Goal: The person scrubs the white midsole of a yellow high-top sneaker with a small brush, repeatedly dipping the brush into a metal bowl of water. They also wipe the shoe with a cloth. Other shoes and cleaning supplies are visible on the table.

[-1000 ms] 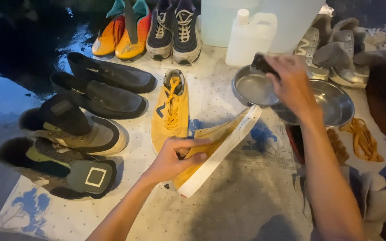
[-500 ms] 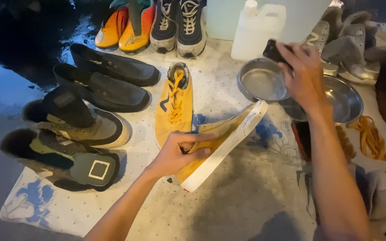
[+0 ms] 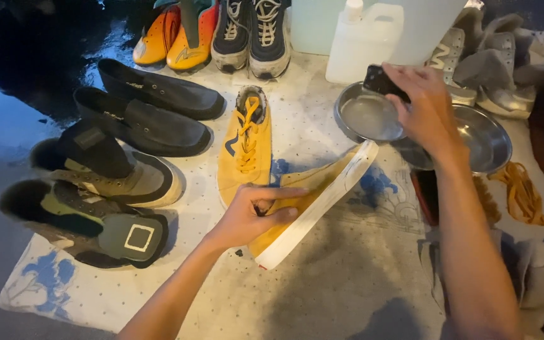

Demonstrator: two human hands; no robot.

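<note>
My left hand (image 3: pixel 253 215) grips a yellow sneaker (image 3: pixel 322 195) tipped on its side, its white sole edge facing up and right. The matching yellow sneaker (image 3: pixel 244 148) with yellow laces lies flat just beyond it. My right hand (image 3: pixel 426 107) holds a small dark brush (image 3: pixel 380 82) over a small steel bowl (image 3: pixel 368 119) with liquid in it. A larger steel bowl (image 3: pixel 483 141) sits right of the small one, partly under my wrist.
A spotted cloth (image 3: pixel 335 277) covers the work area. Black slip-ons (image 3: pixel 152 113), high-top boots (image 3: pixel 96 201), orange cleats (image 3: pixel 171 38) and dark trainers (image 3: pixel 250 34) line the left and back. White jugs (image 3: pixel 363 41), grey shoes (image 3: pixel 492 63) and loose yellow laces (image 3: pixel 524 195) lie at the right.
My right hand has kept the brush hovering at the small bowl, shifting slightly right and back. My left hand still holds the tilted sneaker; the view shifted a little.
</note>
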